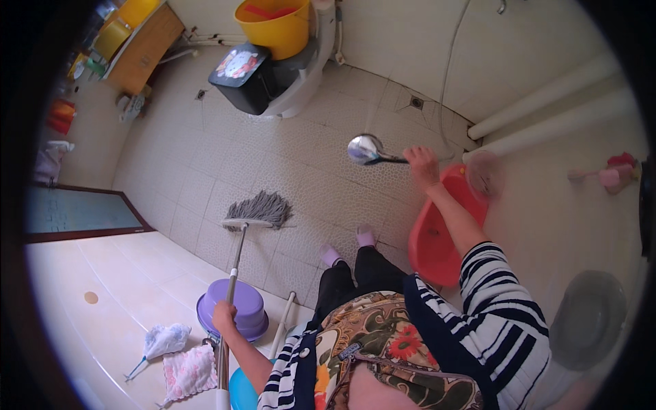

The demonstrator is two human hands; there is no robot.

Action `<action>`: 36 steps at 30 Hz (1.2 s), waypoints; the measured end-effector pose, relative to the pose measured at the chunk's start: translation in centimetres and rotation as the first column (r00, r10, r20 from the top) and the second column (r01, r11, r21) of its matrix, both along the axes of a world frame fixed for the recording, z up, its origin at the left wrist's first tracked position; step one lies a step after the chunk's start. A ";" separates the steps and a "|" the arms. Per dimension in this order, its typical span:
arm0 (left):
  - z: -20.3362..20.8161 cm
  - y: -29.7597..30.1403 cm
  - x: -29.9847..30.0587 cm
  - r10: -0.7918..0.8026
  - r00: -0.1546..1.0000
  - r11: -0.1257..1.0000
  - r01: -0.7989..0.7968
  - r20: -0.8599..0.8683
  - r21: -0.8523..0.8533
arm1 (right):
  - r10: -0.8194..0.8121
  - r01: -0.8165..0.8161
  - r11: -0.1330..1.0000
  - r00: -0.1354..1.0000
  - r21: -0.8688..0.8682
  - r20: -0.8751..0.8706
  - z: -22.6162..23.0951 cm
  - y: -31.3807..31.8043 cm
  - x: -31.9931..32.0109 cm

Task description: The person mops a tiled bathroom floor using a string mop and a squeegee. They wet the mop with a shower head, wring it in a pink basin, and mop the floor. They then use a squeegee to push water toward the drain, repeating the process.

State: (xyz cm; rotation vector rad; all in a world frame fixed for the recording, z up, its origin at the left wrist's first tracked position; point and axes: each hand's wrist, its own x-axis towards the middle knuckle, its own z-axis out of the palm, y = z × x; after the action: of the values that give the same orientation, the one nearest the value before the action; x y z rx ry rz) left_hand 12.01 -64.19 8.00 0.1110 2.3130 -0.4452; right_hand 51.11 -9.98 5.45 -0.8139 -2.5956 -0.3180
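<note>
My left hand (224, 317) is wrapped round the pole of a mop (236, 263). The mop's grey string head (263, 208) rests on the tiled floor, left of my feet. In my right hand (421, 166) is the black handle of a chrome shower head (365, 149), held out over the floor to the right. Its pale hose (447, 75) hangs along the far wall. Faint pale streaks show just beyond the shower head; I cannot tell how strongly water flows. Below my right forearm lies a red plastic tub (432, 236).
A toilet (304, 89) stands at the back, with a black bin (242, 78) and a yellow bucket (277, 31) on or against it. Purple basins (236, 307) lean near my left hand. Floor drains (417, 102) and white pipes (547, 96) are at the far right.
</note>
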 end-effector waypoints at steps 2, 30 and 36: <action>0.0 -0.1 0.7 -0.034 0.999 0.999 0.034 -0.028 0.008 | -0.041 0.041 0.997 0.999 0.066 -0.010 2.7 0.8 0.6; -1.8 5.9 0.8 -0.195 0.980 0.979 0.193 -0.036 -0.068 | -0.898 0.666 0.359 0.055 -0.654 -0.436 1.5 2.8 25.0; -2.9 5.5 -0.7 -0.337 0.936 0.941 0.331 -0.103 -0.073 | -0.835 0.546 0.548 0.306 -0.634 -0.458 -0.7 2.7 26.3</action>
State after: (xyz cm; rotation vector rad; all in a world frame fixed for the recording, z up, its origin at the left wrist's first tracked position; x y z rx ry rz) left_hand 11.27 -58.72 5.05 0.4690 2.3984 -0.7009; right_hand 77.43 -7.29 4.71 -1.8002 -1.3673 0.2698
